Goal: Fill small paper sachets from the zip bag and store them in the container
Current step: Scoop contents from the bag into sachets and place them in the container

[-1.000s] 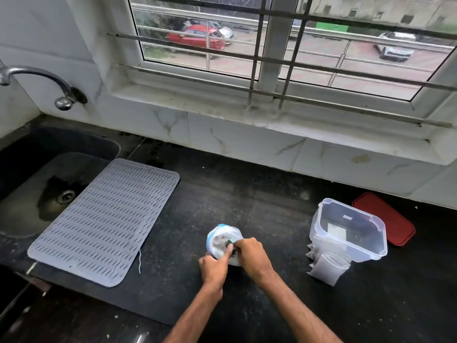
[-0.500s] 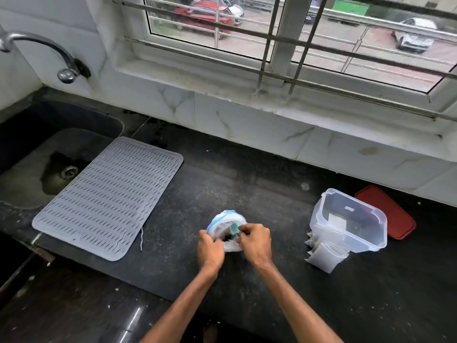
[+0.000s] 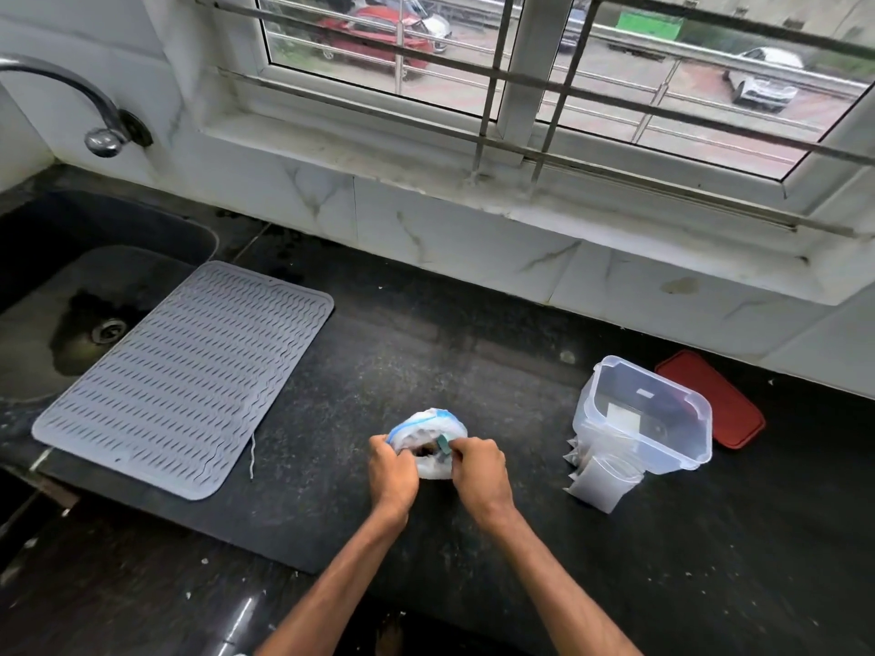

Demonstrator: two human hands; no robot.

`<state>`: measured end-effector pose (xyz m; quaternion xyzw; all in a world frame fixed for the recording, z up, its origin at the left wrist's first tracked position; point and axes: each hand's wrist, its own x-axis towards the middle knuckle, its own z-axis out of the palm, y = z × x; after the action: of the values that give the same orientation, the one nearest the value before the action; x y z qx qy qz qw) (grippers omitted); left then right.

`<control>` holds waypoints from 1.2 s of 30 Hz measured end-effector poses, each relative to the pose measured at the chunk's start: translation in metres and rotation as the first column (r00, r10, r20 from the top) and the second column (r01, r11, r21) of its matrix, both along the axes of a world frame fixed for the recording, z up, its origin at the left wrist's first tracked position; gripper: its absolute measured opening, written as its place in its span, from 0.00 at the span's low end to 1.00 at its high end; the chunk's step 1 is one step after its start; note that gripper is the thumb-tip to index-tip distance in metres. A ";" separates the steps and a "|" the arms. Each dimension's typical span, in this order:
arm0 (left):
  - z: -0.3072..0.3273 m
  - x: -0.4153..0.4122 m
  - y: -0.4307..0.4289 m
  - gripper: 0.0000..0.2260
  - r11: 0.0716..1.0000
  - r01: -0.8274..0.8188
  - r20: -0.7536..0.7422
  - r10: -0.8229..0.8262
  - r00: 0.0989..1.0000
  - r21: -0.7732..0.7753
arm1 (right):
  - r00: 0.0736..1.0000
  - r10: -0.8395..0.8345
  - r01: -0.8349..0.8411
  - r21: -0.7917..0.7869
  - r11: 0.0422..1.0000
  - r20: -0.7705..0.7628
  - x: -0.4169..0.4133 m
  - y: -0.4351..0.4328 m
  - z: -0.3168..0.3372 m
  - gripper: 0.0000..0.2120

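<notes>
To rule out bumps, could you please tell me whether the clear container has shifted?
No, the clear container still stands just left of the red lid.

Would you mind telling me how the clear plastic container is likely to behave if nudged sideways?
It would probably slide or tip easily: the container looks nearly empty, so likely light. Its walls look stiff and moulded, so it should keep its shape. The sachets standing at its near side might topple if it shifts.
</notes>
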<state>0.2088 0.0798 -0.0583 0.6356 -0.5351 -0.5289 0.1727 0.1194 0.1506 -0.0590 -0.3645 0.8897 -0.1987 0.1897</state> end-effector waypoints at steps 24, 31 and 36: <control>0.007 -0.003 -0.016 0.10 0.943 0.254 0.181 -0.217 0.959 -0.216 | 0.697 -0.337 0.498 -0.089 0.862 0.633 0.007 -0.003 -0.013 0.09; -0.003 0.015 -0.025 0.11 0.934 0.319 0.116 -0.303 0.946 -0.159 | 0.695 -0.366 0.538 -0.110 0.836 0.618 0.014 -0.004 -0.013 0.09; -0.012 0.017 -0.026 0.08 0.970 0.222 0.154 -0.205 0.966 -0.098 | 0.557 -0.353 0.590 -0.059 0.805 0.752 0.017 0.001 -0.007 0.07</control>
<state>0.2260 0.0541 -0.0699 0.5995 -0.6410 -0.4661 0.1119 0.1363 0.1515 -0.0659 -0.0279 0.7683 -0.5014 0.3969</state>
